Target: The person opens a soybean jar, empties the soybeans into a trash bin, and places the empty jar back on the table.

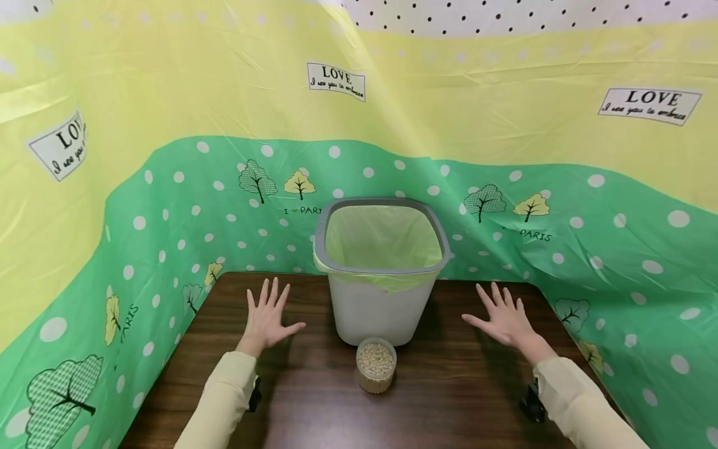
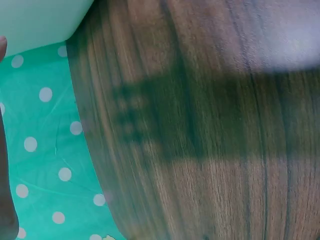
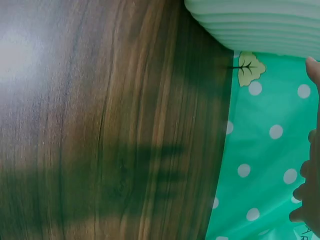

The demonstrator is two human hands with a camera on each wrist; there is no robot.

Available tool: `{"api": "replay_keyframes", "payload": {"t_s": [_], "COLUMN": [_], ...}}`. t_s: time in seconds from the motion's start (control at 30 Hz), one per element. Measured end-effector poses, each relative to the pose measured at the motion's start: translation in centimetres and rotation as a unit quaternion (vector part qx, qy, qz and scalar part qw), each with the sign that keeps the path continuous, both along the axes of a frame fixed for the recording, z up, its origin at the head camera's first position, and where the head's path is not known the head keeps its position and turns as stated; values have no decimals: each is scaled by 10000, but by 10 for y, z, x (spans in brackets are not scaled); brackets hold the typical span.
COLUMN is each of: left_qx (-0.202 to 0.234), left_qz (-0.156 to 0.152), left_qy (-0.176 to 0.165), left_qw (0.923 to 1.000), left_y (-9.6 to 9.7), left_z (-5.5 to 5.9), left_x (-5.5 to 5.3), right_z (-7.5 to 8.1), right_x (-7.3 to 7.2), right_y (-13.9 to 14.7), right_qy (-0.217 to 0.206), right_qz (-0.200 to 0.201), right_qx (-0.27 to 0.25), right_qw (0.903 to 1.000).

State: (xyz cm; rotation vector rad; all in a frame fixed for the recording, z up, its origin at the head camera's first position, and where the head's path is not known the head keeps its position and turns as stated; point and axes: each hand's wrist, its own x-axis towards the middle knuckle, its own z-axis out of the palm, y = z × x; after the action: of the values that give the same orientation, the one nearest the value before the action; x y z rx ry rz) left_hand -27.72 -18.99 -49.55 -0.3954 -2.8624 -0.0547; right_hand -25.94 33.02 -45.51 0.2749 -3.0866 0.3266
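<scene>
On the left, the left hand (image 1: 265, 322) is splayed over the desk (image 1: 443, 405), holding nothing. Mid-scene, the bin (image 1: 381, 308) looks light and stiff, best lifted by its grey rim (image 1: 383, 270); its thin liner (image 1: 387, 237) would probably slip. Just near of it stands a small tub (image 1: 374, 384) of pale beads (image 1: 375, 360), likely spillable, so best held level round its sides. The right hand (image 1: 505, 321) is likewise splayed, ungrasping. Bare desk flanks the tub; the far edge lies behind the bin.
</scene>
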Motion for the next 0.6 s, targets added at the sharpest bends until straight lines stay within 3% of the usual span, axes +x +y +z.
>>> {"api": "replay_keyframes", "payload": {"t_s": [0.27,0.47,0.6], "left_qx": [-73,-203,-88], "left_qz": [-517,-1008,-1278], "left_qy": [420,999,1143], "left_qw": [9978,9897,9851], "left_y": [8,16,22], "left_z": [-2,-3,-3], "left_x": [9,20,27], "right_z": [0,2,-1], "right_x": [8,17,23], "right_y": [-7,-20,-30], "right_qy": [19,116,182], "right_qz": [144,344,520], "right_qx": [-66,-233,-350], "right_qw": [9999,9991,9979]}}
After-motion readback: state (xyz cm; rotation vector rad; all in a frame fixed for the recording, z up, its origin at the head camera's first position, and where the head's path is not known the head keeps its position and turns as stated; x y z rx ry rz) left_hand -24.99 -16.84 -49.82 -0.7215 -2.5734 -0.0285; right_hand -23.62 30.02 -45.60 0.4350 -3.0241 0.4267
